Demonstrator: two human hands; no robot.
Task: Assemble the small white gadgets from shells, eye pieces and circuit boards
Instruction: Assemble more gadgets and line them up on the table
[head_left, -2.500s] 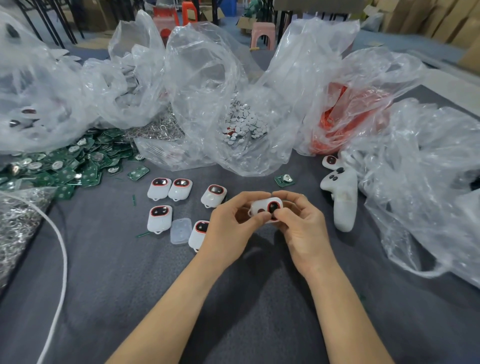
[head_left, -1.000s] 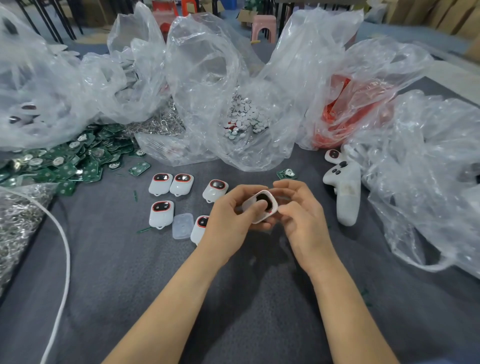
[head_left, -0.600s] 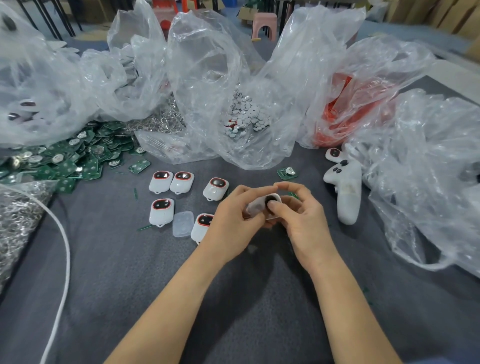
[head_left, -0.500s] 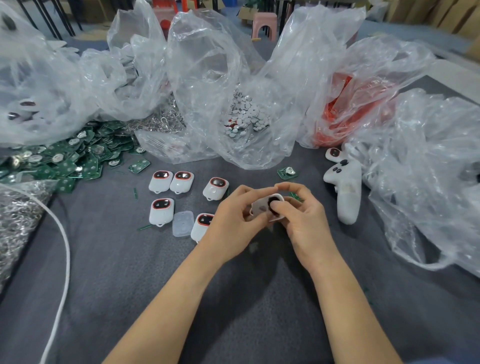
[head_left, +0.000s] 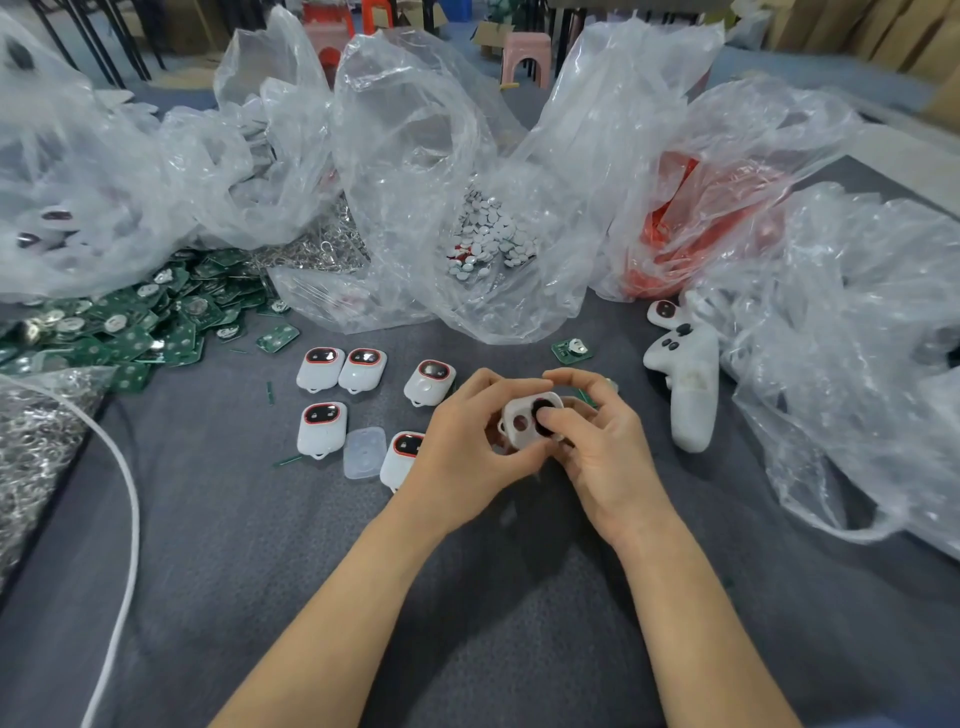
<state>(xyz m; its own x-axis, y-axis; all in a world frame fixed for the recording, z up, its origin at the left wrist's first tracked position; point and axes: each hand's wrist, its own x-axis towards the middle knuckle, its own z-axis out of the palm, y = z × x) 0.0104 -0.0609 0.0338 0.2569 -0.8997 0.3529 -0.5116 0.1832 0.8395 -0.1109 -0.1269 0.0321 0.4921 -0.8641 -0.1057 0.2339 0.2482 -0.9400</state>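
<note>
Shell (head_left: 521, 422): left hand (head_left: 465, 447) is gripping it, right hand (head_left: 597, 452) is pinching eye piece (head_left: 542, 408) in; five finished gadgets (head_left: 321, 428) are lying left of shell.

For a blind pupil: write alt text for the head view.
The left hand and right hand hold a white shell, right thumb on its dark eye piece. Gadgets lie beside them on a grey table, bags behind.

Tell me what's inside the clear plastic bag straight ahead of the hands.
A heap of small white discs, a few showing red, lies at the bottom of the clear bag. Crumpled folds hide anything deeper.
</note>
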